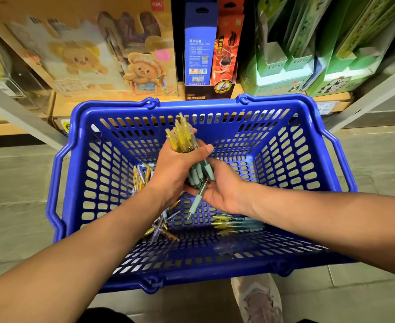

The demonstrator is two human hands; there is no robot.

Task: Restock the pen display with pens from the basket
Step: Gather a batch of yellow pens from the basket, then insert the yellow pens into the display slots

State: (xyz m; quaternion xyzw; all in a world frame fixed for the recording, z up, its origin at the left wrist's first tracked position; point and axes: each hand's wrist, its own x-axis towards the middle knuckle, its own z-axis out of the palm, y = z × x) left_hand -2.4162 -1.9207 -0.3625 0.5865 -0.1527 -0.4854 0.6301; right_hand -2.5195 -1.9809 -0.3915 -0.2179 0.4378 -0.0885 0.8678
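Two hands over the blue plastic basket with perforated walls (191,106), which stands on the grey tiled floor (16,183) in front of a low wooden shelf (82,106). Left hand (175,171): fingers and thumb wrapped round the middle of a bundle of pens with yellow tops and pale green grips (184,138), the yellow ends pointing up and away from me. Right hand (224,190): palm up, cupped under and around the green grip ends of the same bundle, touching the left hand. One pale green pen (195,202) sits lower than the others, its tip pointing down toward the basket floor; it lies across my right palm. Bundle is held above the basket interior, clear of its bottom. Remaining stock on the basket floor: loose yellow-and-clear pens at left (142,176), a scattered heap near the middle (161,229), and a row of pens lying side by side under my right wrist (233,223); count not readable. On the shelf behind the basket: tan box with a cartoon bear (86,59), tall blue box (200,47), red box (224,54), green boxes (285,66). Pale sneaker (259,299) just beside the near edge of the basket.
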